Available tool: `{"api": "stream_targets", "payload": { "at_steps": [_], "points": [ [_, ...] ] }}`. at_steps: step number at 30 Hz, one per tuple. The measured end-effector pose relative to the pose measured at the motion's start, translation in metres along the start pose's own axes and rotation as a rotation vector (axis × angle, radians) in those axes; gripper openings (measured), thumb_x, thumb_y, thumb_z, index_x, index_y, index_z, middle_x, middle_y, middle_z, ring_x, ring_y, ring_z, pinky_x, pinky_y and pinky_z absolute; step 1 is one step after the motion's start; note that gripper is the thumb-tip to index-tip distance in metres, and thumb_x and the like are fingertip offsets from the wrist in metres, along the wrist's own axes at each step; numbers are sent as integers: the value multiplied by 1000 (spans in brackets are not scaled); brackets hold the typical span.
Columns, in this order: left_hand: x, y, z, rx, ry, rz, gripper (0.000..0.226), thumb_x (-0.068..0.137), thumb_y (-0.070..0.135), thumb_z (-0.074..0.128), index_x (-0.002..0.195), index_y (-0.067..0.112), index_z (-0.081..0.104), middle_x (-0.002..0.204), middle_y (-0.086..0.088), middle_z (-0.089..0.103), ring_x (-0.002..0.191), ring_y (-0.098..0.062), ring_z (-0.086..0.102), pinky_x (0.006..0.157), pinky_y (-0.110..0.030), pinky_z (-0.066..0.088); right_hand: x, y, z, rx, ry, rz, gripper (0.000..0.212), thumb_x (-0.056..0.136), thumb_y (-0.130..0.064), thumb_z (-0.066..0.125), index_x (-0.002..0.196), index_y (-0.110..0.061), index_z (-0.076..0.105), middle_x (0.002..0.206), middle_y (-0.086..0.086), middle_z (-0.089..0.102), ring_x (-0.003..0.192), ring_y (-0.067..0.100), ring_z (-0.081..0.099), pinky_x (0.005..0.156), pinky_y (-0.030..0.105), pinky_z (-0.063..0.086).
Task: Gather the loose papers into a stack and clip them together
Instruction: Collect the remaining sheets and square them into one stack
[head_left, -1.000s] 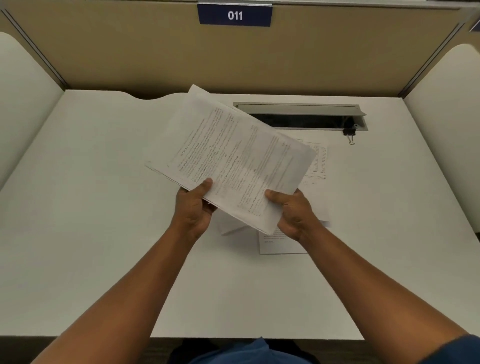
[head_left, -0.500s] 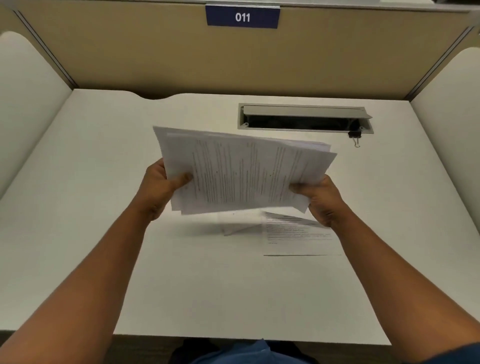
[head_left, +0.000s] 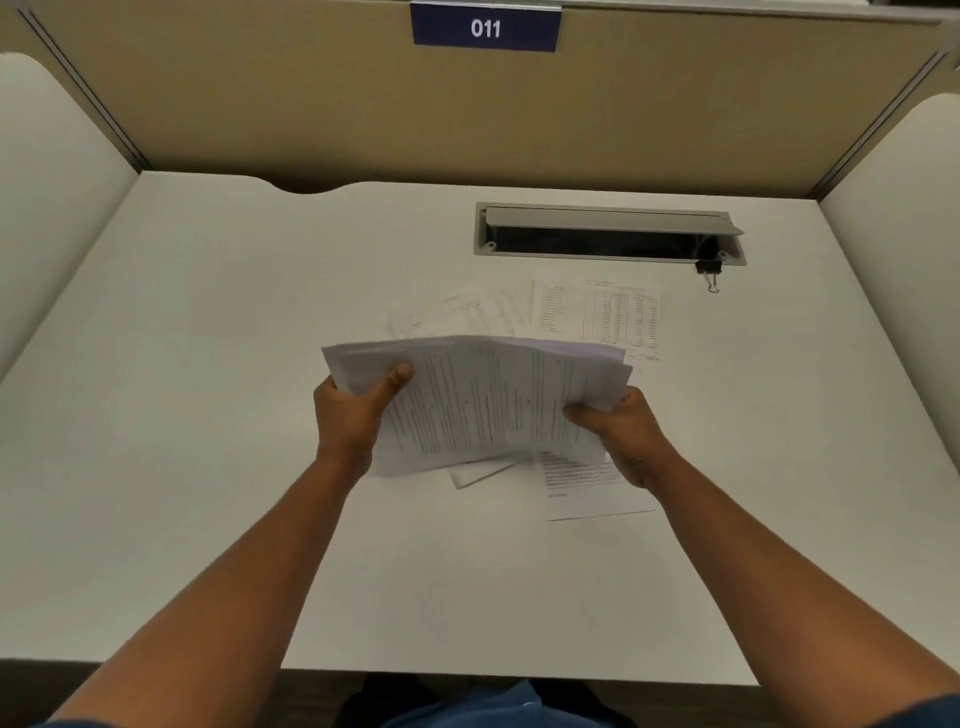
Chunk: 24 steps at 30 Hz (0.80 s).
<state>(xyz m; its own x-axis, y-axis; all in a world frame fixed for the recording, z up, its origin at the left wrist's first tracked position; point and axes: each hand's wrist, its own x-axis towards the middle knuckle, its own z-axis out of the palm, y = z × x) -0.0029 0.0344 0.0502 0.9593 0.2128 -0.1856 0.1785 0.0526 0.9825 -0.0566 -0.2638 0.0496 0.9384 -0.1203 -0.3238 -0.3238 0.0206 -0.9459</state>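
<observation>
Looking down at desk (head_left: 208, 467): white top in booth 011, it carries the loose sheets, probably because a flat surface helps for squaring the edges.
Cable slot (head_left: 608, 234): open at the far side, the clip lies just at its right end.
Held papers (head_left: 483, 405): uneven bundle above the desk, edges not aligned, so the gathering is not finished.
Loose sheets (head_left: 597, 317): at least 3 lie on the desk, beyond and under the bundle.
Left hand (head_left: 348, 415): grips the bundle's left edge, thumb on top.
Right hand (head_left: 628, 431): grips the right edge, thumb on top.
Binder clip (head_left: 709, 270): untouched, well apart from both hands.
</observation>
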Motion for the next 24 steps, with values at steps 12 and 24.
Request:
{"api": "stream_targets", "payload": {
  "at_steps": [12, 24],
  "points": [
    [-9, 8, 17, -215, 194, -160, 67, 104, 61, 7, 90, 38, 68, 84, 17, 74, 82, -2, 69, 75, -24, 54, -2, 10, 3, 60, -19, -19, 43, 73, -9, 81, 108, -30, 69, 111, 7, 71, 117, 32, 63, 94, 49, 56],
    [2, 2, 15, -292, 265, -227, 38, 108, 44, 33, 92, 25, 61, 67, 13, 64, 56, 1, 63, 50, -14, 48, 0, 5, 10, 44, -60, -78, 45, 70, -9, 71, 100, -42, 73, 107, 5, 71, 114, 29, 63, 96, 61, 53]
  ]
}}
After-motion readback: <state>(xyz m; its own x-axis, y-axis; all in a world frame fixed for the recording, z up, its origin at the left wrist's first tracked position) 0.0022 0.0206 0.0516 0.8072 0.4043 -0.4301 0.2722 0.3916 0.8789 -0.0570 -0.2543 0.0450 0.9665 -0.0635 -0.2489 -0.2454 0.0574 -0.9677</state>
